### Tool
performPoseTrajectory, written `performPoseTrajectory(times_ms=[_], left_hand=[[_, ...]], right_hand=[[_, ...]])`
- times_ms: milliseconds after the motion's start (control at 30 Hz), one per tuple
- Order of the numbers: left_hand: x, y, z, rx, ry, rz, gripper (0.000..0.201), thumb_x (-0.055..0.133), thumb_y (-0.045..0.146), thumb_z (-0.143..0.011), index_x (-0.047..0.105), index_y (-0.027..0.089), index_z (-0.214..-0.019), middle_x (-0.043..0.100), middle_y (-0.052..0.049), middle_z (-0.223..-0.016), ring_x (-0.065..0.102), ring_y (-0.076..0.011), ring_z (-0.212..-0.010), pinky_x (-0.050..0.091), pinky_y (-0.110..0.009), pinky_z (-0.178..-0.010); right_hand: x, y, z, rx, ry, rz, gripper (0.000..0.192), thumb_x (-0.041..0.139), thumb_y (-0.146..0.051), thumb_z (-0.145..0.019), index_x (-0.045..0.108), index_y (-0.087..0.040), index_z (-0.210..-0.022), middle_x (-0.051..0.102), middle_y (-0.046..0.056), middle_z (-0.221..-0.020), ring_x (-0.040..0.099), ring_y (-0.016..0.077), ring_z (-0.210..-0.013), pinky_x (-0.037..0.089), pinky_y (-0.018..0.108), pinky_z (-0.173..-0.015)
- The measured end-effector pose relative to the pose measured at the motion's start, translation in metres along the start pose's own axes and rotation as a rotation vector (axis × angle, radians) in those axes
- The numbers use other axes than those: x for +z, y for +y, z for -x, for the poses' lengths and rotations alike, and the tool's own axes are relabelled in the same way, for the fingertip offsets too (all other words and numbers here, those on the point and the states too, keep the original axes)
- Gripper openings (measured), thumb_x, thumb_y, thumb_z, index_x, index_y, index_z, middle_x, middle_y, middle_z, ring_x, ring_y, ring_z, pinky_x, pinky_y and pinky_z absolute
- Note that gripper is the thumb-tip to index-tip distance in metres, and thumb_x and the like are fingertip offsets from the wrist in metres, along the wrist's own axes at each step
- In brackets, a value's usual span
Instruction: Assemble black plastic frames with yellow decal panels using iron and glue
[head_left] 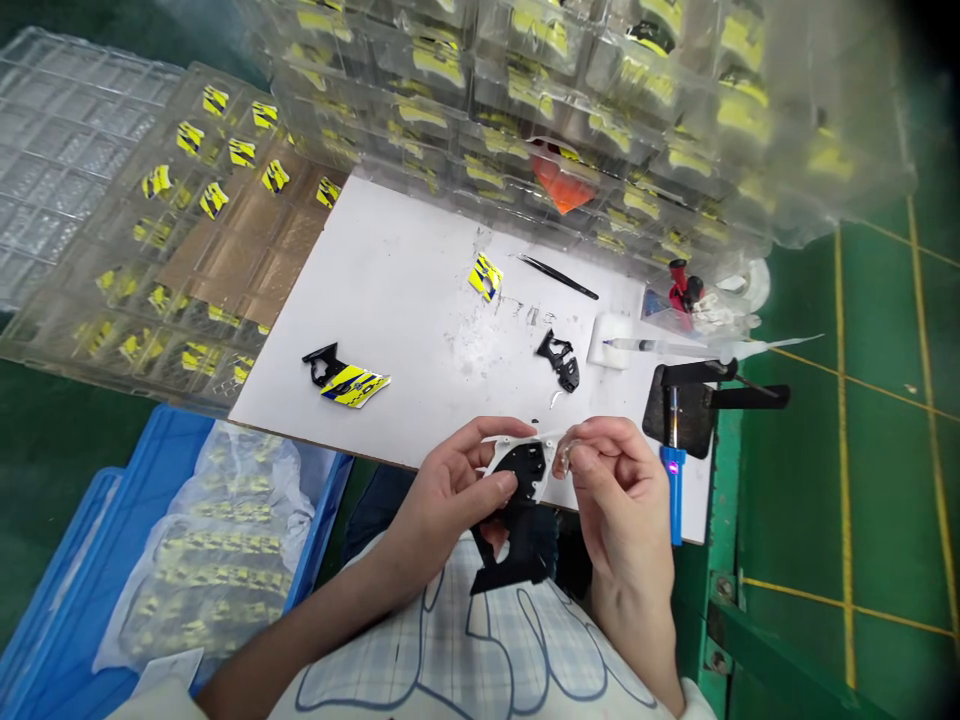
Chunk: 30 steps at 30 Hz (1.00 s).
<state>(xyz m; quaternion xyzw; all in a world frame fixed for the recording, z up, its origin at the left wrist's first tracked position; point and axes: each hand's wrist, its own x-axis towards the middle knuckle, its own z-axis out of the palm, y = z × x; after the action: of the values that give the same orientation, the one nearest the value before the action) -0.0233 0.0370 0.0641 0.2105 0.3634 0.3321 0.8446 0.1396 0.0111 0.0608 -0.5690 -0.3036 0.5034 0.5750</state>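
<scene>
My left hand point(469, 480) is closed round a black plastic part point(517, 545) with a white edge behind it, held over the table's front edge. Close beside it, my right hand point(619, 480) pinches a small clear piece point(564, 455), perhaps film or thin plastic; its exact kind is too small to tell. Beyond my hands lies another black plastic part point(561, 362). A small yellow and blue patterned piece point(486, 277) rests further back, near black tweezers point(559, 275). To the left lies a black part with a yellow patterned panel point(352, 385).
Stacked clear trays point(465, 110) of yellow pieces line the back. Another tray point(161, 270) stands at left, above a blue crate point(322, 520) with bagged pieces. At right are a syringe point(660, 346) on a white block, a blue-handled tool point(673, 490) and a black clamp-like object point(686, 410).
</scene>
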Motion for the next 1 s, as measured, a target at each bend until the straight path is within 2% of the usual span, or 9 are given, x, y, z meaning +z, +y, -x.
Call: performPoseTrajectory(times_ms=[300, 500, 767, 867, 1000], left_hand=[[0.001, -0.002, 0.002, 0.050, -0.021, -0.026, 0.031, 0.073, 0.032, -0.086, 0.063, 0.022, -0.115, 0.056, 0.006, -0.073, 0.047, -0.0028, -0.041, 0.044, -0.012, -0.037], [0.003, -0.001, 0.003, 0.110, -0.015, -0.118, 0.025, 0.066, 0.023, -0.089, 0.062, 0.023, -0.114, 0.055, 0.005, -0.075, 0.048, -0.0052, -0.051, 0.047, -0.012, -0.043], [0.000, -0.005, 0.007, 0.215, 0.044, -0.392, 0.027, 0.059, 0.020, -0.092, 0.065, 0.025, -0.118, 0.052, 0.003, -0.074, 0.046, -0.0093, -0.059, 0.047, -0.016, -0.052], [0.000, -0.002, 0.009, 0.252, 0.074, -0.521, 0.028, 0.059, 0.019, -0.091, 0.065, 0.024, -0.118, 0.050, 0.005, -0.069, 0.047, -0.0092, -0.056, 0.044, -0.018, -0.052], [0.002, 0.005, 0.009, 0.374, 0.094, -0.772, 0.030, 0.058, 0.015, -0.088, 0.066, 0.020, -0.116, 0.043, 0.008, -0.060, 0.042, -0.0075, -0.049, 0.037, -0.017, -0.048]], right_hand=[[0.004, -0.005, 0.006, 0.012, -0.036, -0.001, 0.009, 0.081, -0.024, -0.083, 0.073, -0.027, -0.087, 0.068, -0.004, -0.075, 0.060, 0.0094, -0.060, 0.049, 0.018, -0.056], [0.003, -0.007, 0.008, -0.008, 0.006, 0.086, 0.009, 0.080, -0.023, -0.084, 0.072, -0.025, -0.087, 0.069, -0.003, -0.077, 0.061, 0.0114, -0.063, 0.049, 0.021, -0.058], [0.004, -0.003, 0.006, -0.048, 0.018, 0.150, 0.009, 0.080, -0.024, -0.085, 0.072, -0.026, -0.089, 0.067, -0.003, -0.076, 0.060, 0.0109, -0.063, 0.048, 0.021, -0.056], [0.004, -0.003, 0.006, -0.051, 0.030, 0.188, 0.010, 0.081, -0.024, -0.085, 0.072, -0.025, -0.088, 0.067, -0.002, -0.077, 0.061, 0.0111, -0.064, 0.049, 0.020, -0.056], [0.004, -0.005, 0.006, -0.076, 0.036, 0.234, 0.010, 0.081, -0.021, -0.084, 0.072, -0.025, -0.087, 0.068, -0.003, -0.078, 0.065, 0.0104, -0.068, 0.053, 0.018, -0.061]])
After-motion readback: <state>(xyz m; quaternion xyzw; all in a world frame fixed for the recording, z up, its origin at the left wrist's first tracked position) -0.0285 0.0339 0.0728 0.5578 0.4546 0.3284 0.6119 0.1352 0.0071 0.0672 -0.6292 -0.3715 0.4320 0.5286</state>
